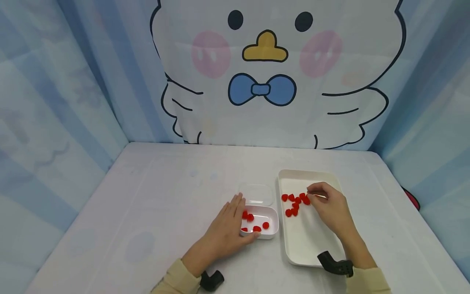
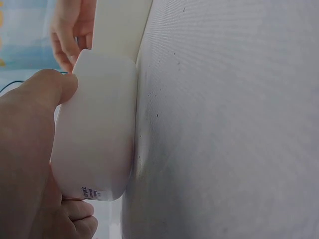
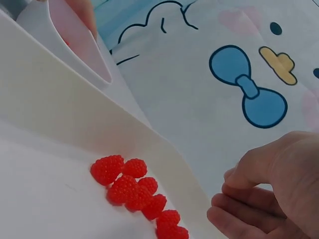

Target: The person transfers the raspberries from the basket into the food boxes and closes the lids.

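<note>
My left hand [image 1: 228, 226] grips the small white box [image 1: 273, 234] at its left side, thumb at the near corner and fingers along the far part. In the left wrist view the thumb [image 2: 62, 87] lies on the rim of the box. Several red raspberries [image 1: 266, 225] lie inside it. My right hand [image 1: 330, 206] hovers over the white tray [image 1: 312, 245], fingertips close above the rightmost raspberry [image 1: 306, 201]. No fruit shows between its fingers in the right wrist view. Several raspberries [image 3: 122, 189] lie clustered in a bent row in the tray.
A clear plastic lid [image 1: 257, 194] lies just behind the box, left of the tray. The tray's raised rim [image 3: 164, 144] stands between the raspberries and the box. Behind the white table [image 1: 110, 228] hangs a curtain [image 1: 264, 122] with a cartoon bird.
</note>
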Demonstrator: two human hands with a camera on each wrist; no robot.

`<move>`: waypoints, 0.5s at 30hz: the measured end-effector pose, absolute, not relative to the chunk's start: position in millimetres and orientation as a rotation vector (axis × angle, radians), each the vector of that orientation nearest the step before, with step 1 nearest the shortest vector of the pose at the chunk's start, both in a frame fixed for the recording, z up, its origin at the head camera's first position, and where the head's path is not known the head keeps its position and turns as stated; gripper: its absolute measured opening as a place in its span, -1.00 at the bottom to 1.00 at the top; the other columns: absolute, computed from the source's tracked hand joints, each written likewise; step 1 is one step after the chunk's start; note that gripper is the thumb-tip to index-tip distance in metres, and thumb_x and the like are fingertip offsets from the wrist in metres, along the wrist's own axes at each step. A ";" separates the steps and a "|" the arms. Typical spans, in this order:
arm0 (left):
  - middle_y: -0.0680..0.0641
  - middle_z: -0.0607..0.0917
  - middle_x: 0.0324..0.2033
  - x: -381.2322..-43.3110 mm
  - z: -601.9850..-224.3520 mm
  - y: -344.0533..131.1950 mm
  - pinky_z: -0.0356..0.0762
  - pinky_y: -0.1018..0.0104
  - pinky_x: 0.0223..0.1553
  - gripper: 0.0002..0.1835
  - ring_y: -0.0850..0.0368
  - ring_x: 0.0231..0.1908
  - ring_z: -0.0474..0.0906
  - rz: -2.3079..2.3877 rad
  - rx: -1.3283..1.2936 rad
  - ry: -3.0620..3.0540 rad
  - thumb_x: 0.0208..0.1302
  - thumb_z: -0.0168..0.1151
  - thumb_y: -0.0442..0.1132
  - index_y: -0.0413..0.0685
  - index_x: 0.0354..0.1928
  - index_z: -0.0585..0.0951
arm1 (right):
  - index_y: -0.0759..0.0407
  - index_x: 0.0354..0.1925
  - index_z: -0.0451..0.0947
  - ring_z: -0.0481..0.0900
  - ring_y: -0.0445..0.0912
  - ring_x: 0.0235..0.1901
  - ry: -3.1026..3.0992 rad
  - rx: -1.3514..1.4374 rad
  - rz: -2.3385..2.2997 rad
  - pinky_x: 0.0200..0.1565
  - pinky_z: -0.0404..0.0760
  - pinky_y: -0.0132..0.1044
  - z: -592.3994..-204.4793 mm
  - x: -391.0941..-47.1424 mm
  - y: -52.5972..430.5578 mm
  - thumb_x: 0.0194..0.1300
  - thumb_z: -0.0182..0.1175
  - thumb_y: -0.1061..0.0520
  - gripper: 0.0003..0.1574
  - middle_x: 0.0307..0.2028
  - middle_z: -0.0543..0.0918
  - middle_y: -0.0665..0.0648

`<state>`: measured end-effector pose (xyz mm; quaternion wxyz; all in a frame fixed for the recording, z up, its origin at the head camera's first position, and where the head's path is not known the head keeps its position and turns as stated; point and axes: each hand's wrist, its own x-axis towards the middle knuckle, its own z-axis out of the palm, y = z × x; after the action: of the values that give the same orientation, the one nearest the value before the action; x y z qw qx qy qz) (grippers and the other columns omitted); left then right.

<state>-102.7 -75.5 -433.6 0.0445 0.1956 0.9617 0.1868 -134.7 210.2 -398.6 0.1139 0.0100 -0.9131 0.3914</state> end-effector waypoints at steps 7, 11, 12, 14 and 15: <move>-0.11 0.09 0.56 -102.9 -432.2 -75.2 0.07 0.00 0.52 0.07 -0.03 0.55 0.00 0.574 0.607 2.935 0.19 0.16 0.37 -0.11 0.54 0.03 | 0.27 0.03 0.54 0.62 0.15 0.05 -2.707 -0.022 1.117 0.06 0.63 -0.13 -397.1 -140.0 221.0 0.37 0.15 0.28 -0.73 0.02 0.63 0.29; -0.11 0.09 0.56 -103.3 -433.4 -74.7 0.07 -0.01 0.52 0.07 -0.03 0.55 0.00 0.579 0.604 2.935 0.19 0.16 0.37 -0.11 0.54 0.04 | 0.28 0.03 0.53 0.62 0.16 0.05 -2.710 -0.041 1.109 0.07 0.62 -0.09 -400.4 -143.0 226.1 0.37 0.12 0.29 -0.72 0.03 0.63 0.30; -0.11 0.08 0.56 -103.2 -433.4 -74.5 0.06 -0.01 0.52 0.07 -0.03 0.55 0.00 0.577 0.600 2.934 0.19 0.16 0.38 -0.10 0.54 0.03 | 0.28 0.03 0.54 0.62 0.16 0.05 -2.711 -0.043 1.107 0.07 0.61 -0.09 -401.4 -143.7 227.7 0.37 0.12 0.29 -0.72 0.03 0.63 0.31; -0.10 0.08 0.56 -103.4 -433.5 -74.0 0.06 -0.01 0.52 0.08 -0.03 0.55 0.00 0.577 0.596 2.930 0.19 0.16 0.38 -0.10 0.55 0.03 | 0.30 0.03 0.53 0.61 0.17 0.06 -2.715 -0.038 1.115 0.10 0.56 -0.05 -402.5 -144.6 231.0 0.36 0.11 0.30 -0.72 0.03 0.63 0.32; -0.10 0.07 0.56 -103.5 -433.6 -73.8 0.06 -0.01 0.52 0.08 -0.03 0.55 0.00 0.575 0.594 2.930 0.19 0.15 0.39 -0.10 0.55 0.03 | 0.30 0.04 0.53 0.61 0.18 0.07 -2.721 -0.045 1.115 0.11 0.55 -0.04 -402.8 -145.0 232.3 0.36 0.11 0.31 -0.71 0.04 0.63 0.33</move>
<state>-103.5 -73.8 -433.6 0.0486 0.1950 0.9612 0.1887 -145.0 232.3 -402.8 0.0999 -0.0152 -0.9206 0.3773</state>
